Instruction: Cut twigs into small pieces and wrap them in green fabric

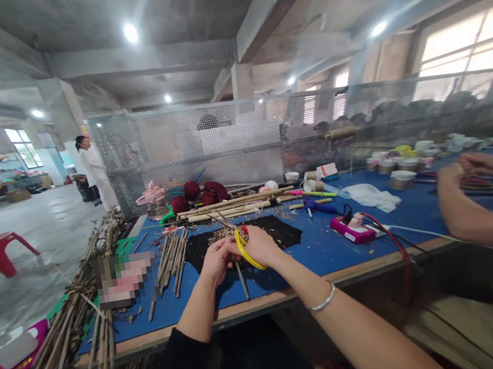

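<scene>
My right hand (259, 245) is closed on scissors with yellow handles (249, 253), whose blades point up and to the left. Close beside it, my left hand (218, 261) has its fingers bent around a thin twig (242, 281) that extends toward the table's front edge. Under and behind both hands lies a black cloth (287, 229) scattered with small wood clippings. A group of cut sticks (173, 256) rests left of the cloth. Longer pale sticks (232, 211) lie across the table behind it.
Long branches (61, 348) lean over the table's left side. A pink power strip (352, 230) with cables sits right of the cloth, near a plastic bag (371, 196). Another person's hands (462, 173) work at the right. Red yarn balls (214, 193) and a mesh screen (230, 143) stand behind.
</scene>
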Demonstrator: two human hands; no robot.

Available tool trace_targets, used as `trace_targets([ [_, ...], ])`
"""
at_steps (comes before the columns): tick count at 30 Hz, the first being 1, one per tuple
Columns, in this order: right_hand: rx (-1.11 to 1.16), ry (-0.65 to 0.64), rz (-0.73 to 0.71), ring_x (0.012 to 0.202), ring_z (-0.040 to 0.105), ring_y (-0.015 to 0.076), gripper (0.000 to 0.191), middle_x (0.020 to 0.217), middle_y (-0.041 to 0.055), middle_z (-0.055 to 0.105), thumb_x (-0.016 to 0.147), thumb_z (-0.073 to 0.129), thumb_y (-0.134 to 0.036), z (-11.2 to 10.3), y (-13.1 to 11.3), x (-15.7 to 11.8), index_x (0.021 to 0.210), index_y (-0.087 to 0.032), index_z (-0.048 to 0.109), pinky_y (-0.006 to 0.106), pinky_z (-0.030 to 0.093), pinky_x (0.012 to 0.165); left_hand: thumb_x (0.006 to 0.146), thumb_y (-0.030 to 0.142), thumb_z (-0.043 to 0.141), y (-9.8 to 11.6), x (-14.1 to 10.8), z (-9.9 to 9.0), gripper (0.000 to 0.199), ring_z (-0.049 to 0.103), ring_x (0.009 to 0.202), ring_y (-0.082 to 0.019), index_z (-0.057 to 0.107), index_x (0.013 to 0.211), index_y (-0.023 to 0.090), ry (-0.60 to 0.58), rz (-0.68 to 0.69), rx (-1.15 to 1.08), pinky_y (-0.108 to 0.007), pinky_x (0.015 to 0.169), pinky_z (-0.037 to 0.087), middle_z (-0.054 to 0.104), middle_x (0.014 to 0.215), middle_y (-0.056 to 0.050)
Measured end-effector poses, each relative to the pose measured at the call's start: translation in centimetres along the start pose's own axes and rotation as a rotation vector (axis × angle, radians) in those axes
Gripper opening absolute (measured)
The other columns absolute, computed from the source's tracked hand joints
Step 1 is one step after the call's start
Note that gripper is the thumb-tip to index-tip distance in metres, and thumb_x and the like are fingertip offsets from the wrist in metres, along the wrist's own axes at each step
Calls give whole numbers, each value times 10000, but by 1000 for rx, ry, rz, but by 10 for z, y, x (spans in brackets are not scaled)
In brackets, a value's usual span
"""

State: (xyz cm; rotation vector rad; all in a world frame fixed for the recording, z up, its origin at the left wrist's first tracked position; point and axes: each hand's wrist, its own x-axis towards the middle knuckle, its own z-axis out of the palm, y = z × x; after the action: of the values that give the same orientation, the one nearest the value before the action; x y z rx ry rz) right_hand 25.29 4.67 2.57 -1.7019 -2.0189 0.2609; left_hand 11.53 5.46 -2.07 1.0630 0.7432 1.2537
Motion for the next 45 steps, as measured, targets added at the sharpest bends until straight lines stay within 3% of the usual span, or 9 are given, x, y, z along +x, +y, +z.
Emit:
trace_targets([
  [6, -48, -43, 7, 1013, 562, 296, 650, 1091, 145, 599, 607, 621, -652, -5, -4, 5, 1041, -173, 553, 331, 415, 775, 619, 372, 694, -2, 1, -1, 363, 522, 434, -71, 664, 878, 119, -14, 8, 9, -138, 325, 269, 602, 554, -9],
  [11, -21, -88, 2, 921, 610, 263, 618, 1001, 124, 636, 635, 586, -666, -6, -3, 4, 999, -170, 542, 295, 422, 706, 631, 356, 681, -3, 1, -1, 341, 526, 436, -71, 675, 870, 112, -55, 14, 58, -138, 329, 264, 629, 592, -33],
  [24, -136, -53, -6, 957, 596, 294, 645, 1028, 147, 626, 623, 591, -664, -13, -4, 1, 1015, -155, 540, 321, 426, 739, 616, 476, 693, -3, 1, 1, 443, 513, 413, -78, 678, 852, 101, -8, 24, 89, -148, 324, 252, 604, 528, -24],
  [32, -141, -66, 38, 893, 626, 302, 643, 955, 151, 656, 634, 541, -708, -6, -2, 1, 976, -164, 561, 322, 444, 693, 598, 412, 711, -4, 2, 0, 379, 551, 432, -96, 684, 821, 105, 32, 4, 111, -148, 314, 241, 625, 550, -25],
  [45, -26, -92, 42, 837, 641, 264, 555, 881, 110, 681, 704, 450, -710, 0, 4, 4, 861, -213, 642, 279, 433, 632, 603, 446, 702, -2, 4, -2, 363, 566, 441, -93, 645, 748, 117, 93, -4, 167, -143, 327, 231, 642, 611, -39],
])
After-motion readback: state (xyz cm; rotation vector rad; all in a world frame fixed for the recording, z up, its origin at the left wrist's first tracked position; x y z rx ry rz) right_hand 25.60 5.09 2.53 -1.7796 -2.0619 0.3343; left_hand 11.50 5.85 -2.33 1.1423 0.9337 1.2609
